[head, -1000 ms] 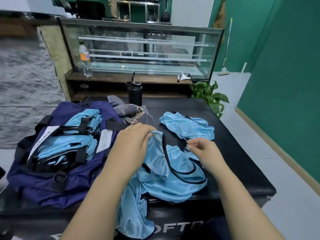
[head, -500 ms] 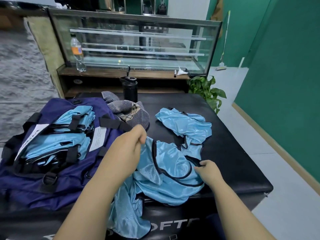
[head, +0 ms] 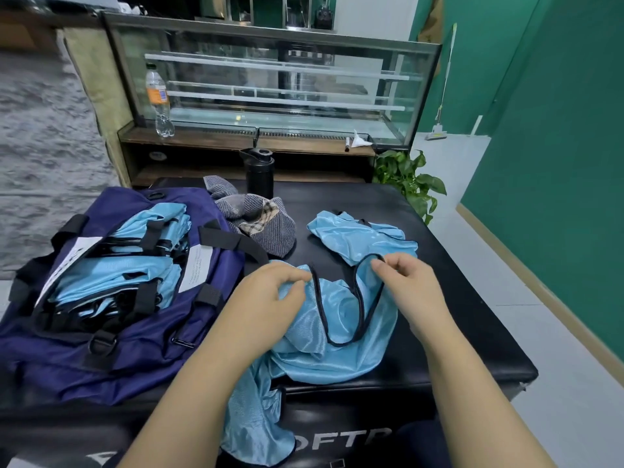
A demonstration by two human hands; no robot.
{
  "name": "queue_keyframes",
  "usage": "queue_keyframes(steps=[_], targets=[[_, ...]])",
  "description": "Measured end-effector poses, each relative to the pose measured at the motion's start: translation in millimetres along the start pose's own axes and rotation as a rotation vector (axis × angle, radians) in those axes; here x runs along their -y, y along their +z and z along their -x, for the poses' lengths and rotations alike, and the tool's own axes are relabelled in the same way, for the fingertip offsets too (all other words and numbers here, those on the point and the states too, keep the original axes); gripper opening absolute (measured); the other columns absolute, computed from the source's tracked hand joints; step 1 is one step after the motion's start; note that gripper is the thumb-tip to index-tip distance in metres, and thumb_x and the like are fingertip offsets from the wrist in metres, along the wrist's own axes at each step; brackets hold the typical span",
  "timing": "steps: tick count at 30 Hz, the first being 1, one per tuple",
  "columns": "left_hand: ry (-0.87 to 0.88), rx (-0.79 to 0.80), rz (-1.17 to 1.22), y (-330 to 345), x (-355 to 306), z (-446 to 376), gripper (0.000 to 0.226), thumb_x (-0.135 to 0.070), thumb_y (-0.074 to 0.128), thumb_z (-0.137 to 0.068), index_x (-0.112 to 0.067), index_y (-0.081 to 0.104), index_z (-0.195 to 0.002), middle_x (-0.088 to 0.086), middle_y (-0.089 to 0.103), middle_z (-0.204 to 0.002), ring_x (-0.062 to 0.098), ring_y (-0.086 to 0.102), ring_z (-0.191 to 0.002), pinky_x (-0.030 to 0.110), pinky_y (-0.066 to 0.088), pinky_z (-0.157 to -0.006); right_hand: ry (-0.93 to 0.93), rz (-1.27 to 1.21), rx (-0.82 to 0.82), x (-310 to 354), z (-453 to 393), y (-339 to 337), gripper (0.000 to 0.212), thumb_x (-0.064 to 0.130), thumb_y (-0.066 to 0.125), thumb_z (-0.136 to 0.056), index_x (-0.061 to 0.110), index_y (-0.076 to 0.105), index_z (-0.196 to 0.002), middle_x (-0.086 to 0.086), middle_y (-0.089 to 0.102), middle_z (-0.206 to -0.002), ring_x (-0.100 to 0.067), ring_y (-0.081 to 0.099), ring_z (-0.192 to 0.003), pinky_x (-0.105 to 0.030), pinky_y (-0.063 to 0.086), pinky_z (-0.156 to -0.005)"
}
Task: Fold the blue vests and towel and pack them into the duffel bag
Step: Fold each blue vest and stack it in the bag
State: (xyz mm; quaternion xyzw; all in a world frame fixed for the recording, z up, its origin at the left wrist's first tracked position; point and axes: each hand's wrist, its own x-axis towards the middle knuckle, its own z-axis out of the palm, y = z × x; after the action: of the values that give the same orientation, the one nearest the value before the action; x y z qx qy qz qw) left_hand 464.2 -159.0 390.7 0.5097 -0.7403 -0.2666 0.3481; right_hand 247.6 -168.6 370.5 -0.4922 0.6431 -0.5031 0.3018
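Centrally, both hands pinch one blue vest [head: 341, 336] by its black-trimmed straps — left hand [head: 270, 298], right hand [head: 410, 285] — on the black padded table [head: 449, 339]. Leftward lies the open navy duffel bag [head: 111, 359] holding folded vests [head: 111, 275]; behind lie the striped towel [head: 260, 221] and another vest [head: 361, 236].

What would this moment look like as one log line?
step: spreading vest | left hand: pinches vest | right hand: pinches trim | duffel bag: open, folded vests inside

My left hand [head: 270, 298] and right hand [head: 410, 285] pinch the vest [head: 341, 336] by its black trim on the table [head: 456, 298]; bag [head: 111, 349] at left.
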Motion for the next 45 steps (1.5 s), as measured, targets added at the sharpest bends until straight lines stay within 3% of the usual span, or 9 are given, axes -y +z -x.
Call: queue_keyframes(steps=[7, 9, 13, 19, 24, 32, 37, 42, 45], targets=[[-0.119, 0.06, 0.283, 6, -16, 5, 0.022, -0.057, 0.058, -0.08, -0.04, 0.067, -0.068, -0.023, 0.066, -0.078, -0.014, 0.058, -0.076, 0.008, 0.039, -0.072, -0.158, -0.211, 0.218, 53, 25, 16, 0.008, 0.009, 0.069, -0.085, 0.015, 0.067, -0.08, 0.005, 0.068, -0.078, -0.005, 0.061, -0.074, -0.02, 0.049, -0.074], [-0.129, 0.064, 0.378, 10, -16, 4, 0.052, -0.075, 0.055, -0.071, -0.026, 0.067, -0.061, -0.016, 0.055, -0.059, 0.0, 0.049, -0.055, 0.01, 0.036, -0.059, -0.219, -0.218, 0.348, 60, 32, 22, 0.015, 0.001, 0.068, -0.084, 0.015, 0.067, -0.079, 0.008, 0.07, -0.081, -0.003, 0.063, -0.077, -0.02, 0.052, -0.075], [-0.207, -0.058, 0.557, 11, -2, 0, 0.093, -0.079, 0.055, -0.061, 0.009, 0.058, -0.087, 0.006, 0.051, -0.074, 0.016, 0.044, -0.069, 0.034, 0.035, -0.066, -0.306, -0.069, 0.508, 56, 36, 27, 0.015, 0.002, 0.066, -0.085, 0.014, 0.073, -0.091, 0.007, 0.069, -0.107, -0.007, 0.063, -0.105, -0.026, 0.05, -0.093], [-0.115, -0.026, 0.462, -4, 4, 4, 0.059, -0.059, 0.053, -0.073, -0.005, 0.066, -0.091, 0.017, 0.068, -0.085, 0.024, 0.061, -0.076, 0.055, 0.049, -0.083, -0.101, -0.088, 0.238, 56, 31, 25, 0.011, 0.012, 0.061, -0.09, 0.021, 0.067, -0.094, 0.015, 0.065, -0.079, 0.012, 0.056, -0.068, -0.005, 0.041, -0.066], [-0.03, 0.068, 0.439, -11, 8, 5, 0.048, -0.057, 0.053, -0.076, -0.015, 0.07, -0.093, 0.014, 0.068, -0.097, 0.036, 0.062, -0.097, 0.057, 0.046, -0.091, -0.031, -0.061, 0.31, 53, 27, 24, 0.017, 0.031, 0.066, -0.087, 0.027, 0.062, -0.104, 0.012, 0.063, -0.081, -0.004, 0.059, -0.079, -0.016, 0.046, -0.075], [-0.069, 0.011, 0.302, -11, 15, 4, 0.029, -0.047, 0.065, -0.082, -0.018, 0.069, -0.079, -0.001, 0.069, -0.08, 0.02, 0.061, -0.075, 0.04, 0.05, -0.081, -0.082, -0.314, 0.289, 57, 26, 17, 0.019, 0.001, 0.06, -0.09, 0.018, 0.064, -0.083, 0.008, 0.064, -0.068, -0.003, 0.055, -0.06, -0.011, 0.041, -0.058], [-0.138, -0.086, 0.287, -12, 14, 4, 0.025, -0.036, 0.069, -0.082, -0.027, 0.062, -0.06, -0.017, 0.056, -0.058, 0.001, 0.044, -0.053, 0.026, 0.037, -0.061, -0.097, -0.339, 0.302, 59, 25, 8, 0.032, -0.005, 0.056, -0.09, 0.023, 0.071, -0.094, 0.006, 0.073, -0.086, -0.009, 0.065, -0.082, -0.021, 0.05, -0.073], [-0.087, -0.177, 0.265, -9, 5, 5, 0.019, -0.035, 0.064, -0.085, -0.022, 0.063, -0.071, -0.019, 0.058, -0.066, -0.004, 0.049, -0.061, 0.016, 0.036, -0.062, -0.122, -0.263, 0.309, 59, 26, -1, 0.033, 0.003, 0.063, -0.086, 0.032, 0.076, -0.094, -0.006, 0.064, -0.083, -0.022, 0.05, -0.077, -0.035, 0.042, -0.076], [-0.049, -0.187, 0.241, -7, 1, 5, 0.018, -0.032, 0.06, -0.088, -0.019, 0.065, -0.077, -0.01, 0.062, -0.078, -0.004, 0.051, -0.068, 0.009, 0.036, -0.064, -0.156, -0.174, 0.297, 62, 28, -6, 0.031, 0.005, 0.067, -0.086, 0.033, 0.071, -0.098, -0.001, 0.053, -0.075, -0.014, 0.043, -0.068, -0.023, 0.039, -0.069]])
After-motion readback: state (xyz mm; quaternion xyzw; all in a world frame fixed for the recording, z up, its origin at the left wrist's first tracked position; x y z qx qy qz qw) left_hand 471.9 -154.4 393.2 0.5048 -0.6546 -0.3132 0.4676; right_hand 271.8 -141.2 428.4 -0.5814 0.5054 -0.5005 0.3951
